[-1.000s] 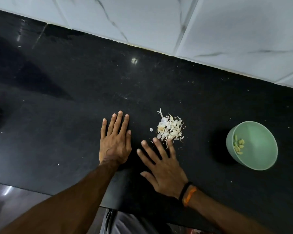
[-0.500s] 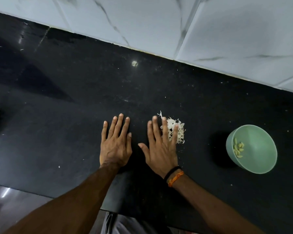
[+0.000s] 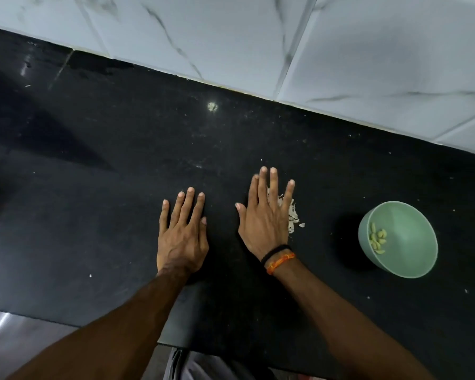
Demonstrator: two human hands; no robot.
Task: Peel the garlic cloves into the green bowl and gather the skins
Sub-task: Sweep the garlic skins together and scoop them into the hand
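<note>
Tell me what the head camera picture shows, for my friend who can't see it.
Two hands lie flat on a black counter: the right hand covers most of a pile of white garlic skins, and the left hand rests beside it. To the right a green bowl holds peeled garlic cloves.

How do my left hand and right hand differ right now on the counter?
The left hand lies flat on bare black counter; the right hand lies over the pile of garlic skins. The right wrist wears black and orange bands; the left wrist is bare. The right hand reaches farther toward the wall. Both are palm down with straight fingers.
</note>
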